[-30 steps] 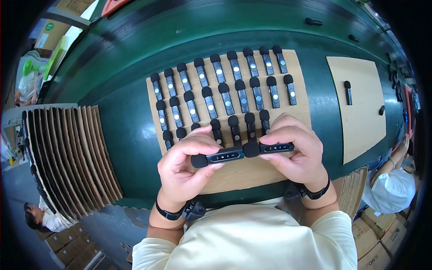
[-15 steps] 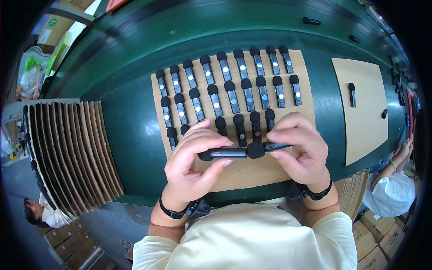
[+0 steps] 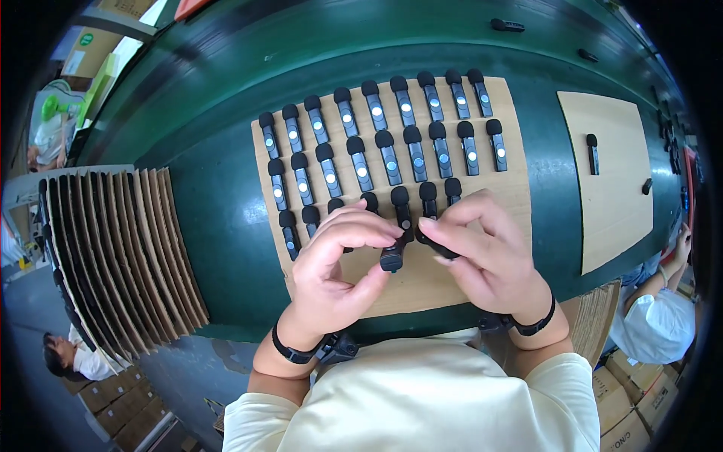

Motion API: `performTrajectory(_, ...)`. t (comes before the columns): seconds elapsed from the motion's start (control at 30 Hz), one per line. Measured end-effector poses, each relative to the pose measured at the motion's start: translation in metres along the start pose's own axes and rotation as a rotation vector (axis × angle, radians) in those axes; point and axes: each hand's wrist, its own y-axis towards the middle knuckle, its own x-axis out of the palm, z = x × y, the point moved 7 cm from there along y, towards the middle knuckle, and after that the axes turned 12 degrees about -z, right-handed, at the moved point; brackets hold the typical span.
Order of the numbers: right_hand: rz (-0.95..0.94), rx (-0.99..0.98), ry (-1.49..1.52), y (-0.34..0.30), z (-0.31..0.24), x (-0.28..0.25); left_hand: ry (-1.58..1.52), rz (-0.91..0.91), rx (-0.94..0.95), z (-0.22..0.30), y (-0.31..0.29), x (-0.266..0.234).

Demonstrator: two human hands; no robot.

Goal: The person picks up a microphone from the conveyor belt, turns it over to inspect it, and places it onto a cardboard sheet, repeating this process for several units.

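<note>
My left hand (image 3: pixel 331 264) pinches a small black clip-on microphone (image 3: pixel 392 258) between thumb and fingers, its flat end turned toward me. A second black microphone (image 3: pixel 439 244) is gripped at a slant by the thumb and fingers of my right hand (image 3: pixel 489 252); those fingers hide part of it. Both are held over the near part of a cardboard sheet (image 3: pixel 407 297). On that sheet lie rows of similar microphones (image 3: pixel 392 164) with black foam tips, many showing a round white or bluish spot. My hands partly cover the nearest row.
Upright cardboard sheets (image 3: pixel 124 256) stand packed at the left. On the right, another cardboard sheet (image 3: pixel 614 203) bears a microphone (image 3: pixel 593 154) and a small black piece (image 3: pixel 647 186). More microphones (image 3: pixel 507 25) lie on the green surface behind. A co-worker (image 3: pixel 655 324) is at far right.
The microphone in my left hand has turned from lying sideways to end-on toward me. My right hand has moved left and tilted its microphone, whose foam tip is now mostly hidden.
</note>
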Motion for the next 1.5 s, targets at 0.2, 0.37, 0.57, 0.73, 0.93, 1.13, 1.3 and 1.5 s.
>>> performTrajectory(0.2,0.067,-0.053,0.048,0.001,0.002,0.009,0.037,-0.022,0.011,0.0,0.001,0.008)
performTrajectory(0.37,0.091,-0.074,0.024,-0.001,0.005,0.009,0.124,-0.028,0.046,0.004,0.002,0.013)
performTrajectory(0.57,0.149,-0.093,-0.09,-0.002,-0.003,-0.004,0.24,0.051,0.113,0.017,0.006,0.021)
performTrajectory(0.73,0.141,0.014,-0.198,-0.023,-0.003,-0.032,0.315,-0.035,0.082,0.026,0.018,0.036)
performTrajectory(0.93,0.16,0.129,-0.332,-0.067,0.02,-0.059,0.335,-0.18,0.058,0.024,0.037,0.072)
performTrajectory(1.13,0.153,0.086,-0.436,-0.081,0.027,-0.064,0.68,-0.193,0.27,0.03,0.048,0.111)
performTrajectory(1.3,0.039,0.057,-0.576,-0.088,0.032,-0.05,0.932,-0.276,0.282,0.021,0.045,0.137)
performTrajectory(1.5,-0.107,0.073,-0.606,-0.089,0.045,-0.042,0.944,-0.348,0.184,0.012,0.043,0.141)
